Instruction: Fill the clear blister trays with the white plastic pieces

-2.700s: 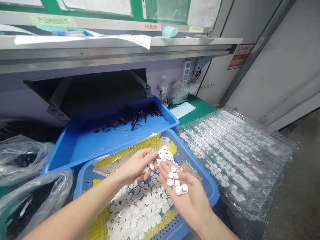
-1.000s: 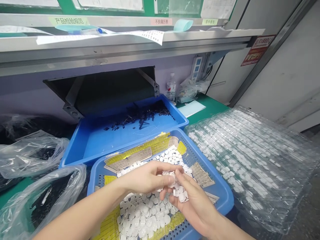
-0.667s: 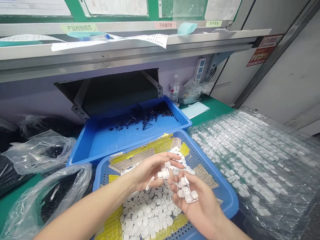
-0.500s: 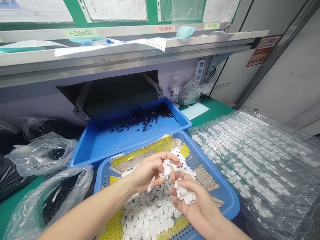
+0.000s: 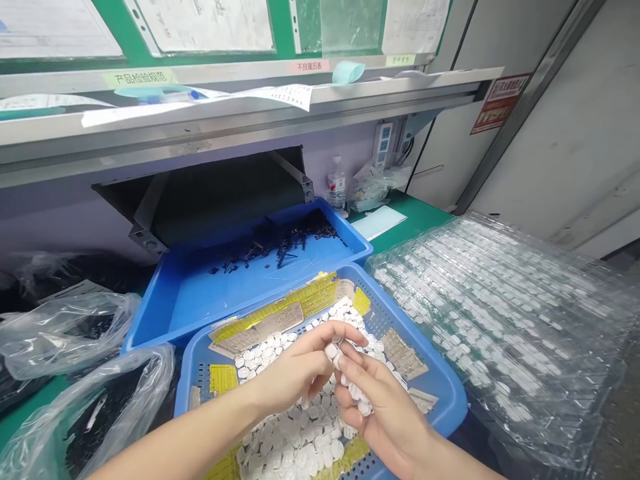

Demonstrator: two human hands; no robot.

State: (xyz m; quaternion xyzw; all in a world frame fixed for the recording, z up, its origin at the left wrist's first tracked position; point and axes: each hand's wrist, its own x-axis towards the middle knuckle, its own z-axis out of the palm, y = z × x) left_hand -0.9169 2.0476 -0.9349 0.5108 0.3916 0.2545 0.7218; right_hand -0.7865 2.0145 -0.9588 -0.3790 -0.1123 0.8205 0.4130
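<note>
Green bench (image 5: 425, 217), blue tray (image 5: 440, 393)

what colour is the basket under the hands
Blue, seen in the head view: the perforated basket.

— Where are you working here?

— You're at a factory bench, a sorting or inspection station. Under your hands (image 5: 345, 387) sits a perforated blue basket (image 5: 435, 373) heaped with small white moulded parts (image 5: 295, 447), far too many for a home.

— What else says so?

— Just beyond your hands, a second blue tray (image 5: 200, 300) holds loose black parts (image 5: 280, 243). To the right of your hands lie stacked clear blister trays (image 5: 500, 313) filled in rows. Above, a metal shelf rail (image 5: 240, 117) carries printed labels and posted sheets on a green board (image 5: 300, 27), and a power strip (image 5: 383, 143) hangs on the wall.
</note>
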